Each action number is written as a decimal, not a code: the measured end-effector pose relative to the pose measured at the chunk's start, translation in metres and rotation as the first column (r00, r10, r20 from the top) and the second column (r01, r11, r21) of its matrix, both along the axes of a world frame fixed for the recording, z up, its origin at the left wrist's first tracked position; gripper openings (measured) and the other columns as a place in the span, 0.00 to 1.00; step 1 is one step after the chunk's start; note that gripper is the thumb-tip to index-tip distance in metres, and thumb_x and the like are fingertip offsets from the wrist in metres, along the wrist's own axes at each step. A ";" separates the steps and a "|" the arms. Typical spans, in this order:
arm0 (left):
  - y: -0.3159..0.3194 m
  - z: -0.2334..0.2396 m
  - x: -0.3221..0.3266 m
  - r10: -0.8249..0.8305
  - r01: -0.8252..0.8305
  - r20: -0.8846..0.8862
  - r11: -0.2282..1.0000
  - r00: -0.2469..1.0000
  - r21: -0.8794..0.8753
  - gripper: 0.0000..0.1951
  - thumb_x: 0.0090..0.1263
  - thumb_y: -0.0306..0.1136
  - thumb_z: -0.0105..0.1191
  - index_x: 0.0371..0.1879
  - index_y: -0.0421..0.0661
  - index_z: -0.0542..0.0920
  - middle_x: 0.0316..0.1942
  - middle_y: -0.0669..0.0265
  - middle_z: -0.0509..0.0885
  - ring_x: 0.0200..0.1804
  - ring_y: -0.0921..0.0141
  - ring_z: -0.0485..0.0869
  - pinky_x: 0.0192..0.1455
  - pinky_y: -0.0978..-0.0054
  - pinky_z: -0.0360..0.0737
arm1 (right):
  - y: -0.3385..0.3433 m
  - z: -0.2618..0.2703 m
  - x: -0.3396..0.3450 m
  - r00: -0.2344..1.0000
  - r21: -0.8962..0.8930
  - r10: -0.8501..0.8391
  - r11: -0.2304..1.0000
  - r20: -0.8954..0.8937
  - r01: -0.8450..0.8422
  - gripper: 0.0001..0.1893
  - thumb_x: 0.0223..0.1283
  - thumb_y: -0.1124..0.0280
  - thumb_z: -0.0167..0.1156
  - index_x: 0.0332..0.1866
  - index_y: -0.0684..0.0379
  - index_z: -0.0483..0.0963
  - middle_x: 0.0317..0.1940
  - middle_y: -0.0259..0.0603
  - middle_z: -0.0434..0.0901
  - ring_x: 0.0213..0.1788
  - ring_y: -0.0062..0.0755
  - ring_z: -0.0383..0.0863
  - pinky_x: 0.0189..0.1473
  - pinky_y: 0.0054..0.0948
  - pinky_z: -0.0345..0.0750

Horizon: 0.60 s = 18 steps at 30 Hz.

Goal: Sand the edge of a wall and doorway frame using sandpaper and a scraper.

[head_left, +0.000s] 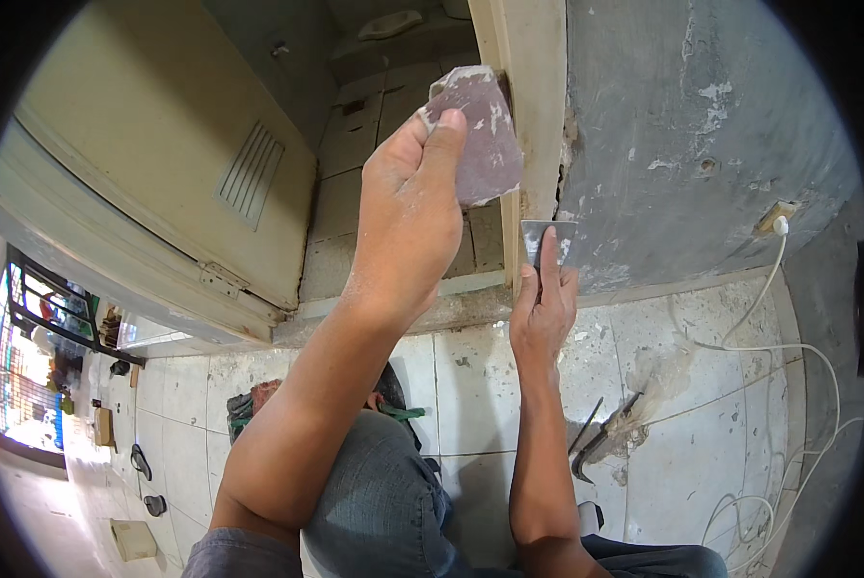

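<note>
My left hand [414, 195] is raised before the doorway and grips a worn piece of purplish sheet [486, 144], smeared with white filler; its material is unclear. Lower and to the right, my right hand [545, 303] holds a metal putty knife [549, 235], index finger laid along the blade. That blade meets the lower part of the cream door frame [536, 108], by the cracked joint with the grey wall [656, 144]. The knife's handle is hidden in my palm.
A cream door [157, 144] with a vent stands open at left. On the tiled floor [475, 383] lie a dark curved metal tool [605, 437], cloths [255, 404] and slippers [140, 462]. A white cable [829, 368] runs from a wall outlet at right. A raised sill [468, 307] crosses the doorway.
</note>
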State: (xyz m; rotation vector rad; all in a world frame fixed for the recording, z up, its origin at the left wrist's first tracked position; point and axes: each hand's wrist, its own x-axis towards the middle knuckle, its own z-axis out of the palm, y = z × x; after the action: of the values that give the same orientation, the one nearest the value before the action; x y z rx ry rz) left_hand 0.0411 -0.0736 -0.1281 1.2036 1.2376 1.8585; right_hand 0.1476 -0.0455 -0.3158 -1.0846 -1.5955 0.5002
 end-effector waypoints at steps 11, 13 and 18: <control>0.004 -0.003 0.004 -0.091 0.092 0.052 0.996 0.995 -0.014 0.16 0.84 0.39 0.46 0.50 0.39 0.81 0.41 0.72 0.85 0.41 0.82 0.78 0.49 0.79 0.75 | 0.009 0.026 0.000 0.992 0.116 -0.076 0.991 0.105 0.064 0.30 0.67 0.76 0.62 0.73 0.41 0.72 0.32 0.47 0.68 0.30 0.48 0.71 0.34 0.41 0.73; 0.008 -0.005 -0.003 -0.053 0.053 0.044 0.999 0.998 0.001 0.15 0.84 0.39 0.46 0.51 0.39 0.81 0.41 0.72 0.85 0.41 0.82 0.78 0.49 0.79 0.75 | 0.010 0.017 -0.003 0.993 0.124 -0.079 0.990 0.083 0.068 0.30 0.66 0.77 0.62 0.73 0.42 0.73 0.33 0.48 0.69 0.31 0.49 0.71 0.34 0.41 0.73; 0.011 -0.003 0.004 -0.046 0.047 0.073 0.999 0.996 -0.011 0.15 0.84 0.39 0.46 0.51 0.40 0.82 0.41 0.73 0.85 0.41 0.82 0.78 0.49 0.80 0.75 | 0.012 0.005 0.000 0.996 0.111 -0.069 0.992 0.054 0.063 0.30 0.65 0.79 0.62 0.71 0.43 0.74 0.33 0.48 0.71 0.32 0.46 0.72 0.37 0.38 0.74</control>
State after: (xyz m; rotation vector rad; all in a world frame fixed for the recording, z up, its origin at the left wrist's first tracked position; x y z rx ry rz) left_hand 0.0450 -0.0627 -0.1315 1.1387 1.1704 1.8411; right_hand 0.1476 -0.0337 -0.3110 -1.0739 -1.6125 0.3360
